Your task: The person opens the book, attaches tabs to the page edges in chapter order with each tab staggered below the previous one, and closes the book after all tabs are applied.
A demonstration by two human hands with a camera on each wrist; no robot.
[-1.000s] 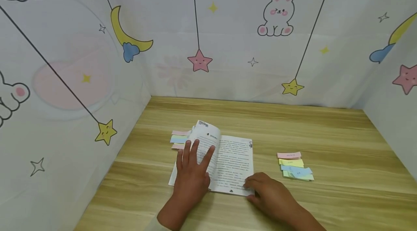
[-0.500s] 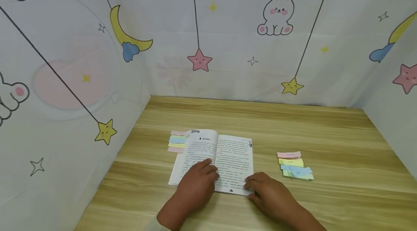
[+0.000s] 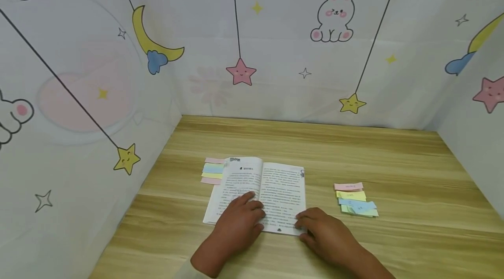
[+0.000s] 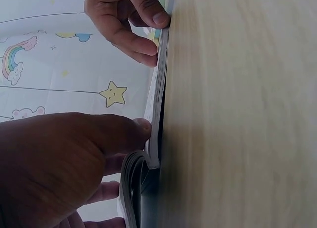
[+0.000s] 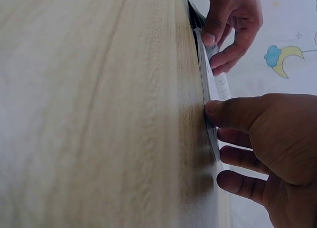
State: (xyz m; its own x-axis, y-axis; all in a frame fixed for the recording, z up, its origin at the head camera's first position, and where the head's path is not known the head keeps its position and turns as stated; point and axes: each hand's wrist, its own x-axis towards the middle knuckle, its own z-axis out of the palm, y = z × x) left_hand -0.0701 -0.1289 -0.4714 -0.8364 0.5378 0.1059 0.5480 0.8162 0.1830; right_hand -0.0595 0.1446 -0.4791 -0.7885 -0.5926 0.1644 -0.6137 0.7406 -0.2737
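Low on the left page of the book (image 3: 281, 196), the left hand (image 3: 239, 223) rests with loose fingers, grasping nothing; at the lower right corner, the right hand (image 3: 328, 235) pinches the edge. From the left wrist I see what the head view hides: pages bowing up off the worktop (image 4: 237, 114) near the spine. A second ago that hand sat higher, over a half-raised leaf, now down. Strips (image 3: 213, 169) jut past the left edge; notes (image 3: 356, 200) lie well right.
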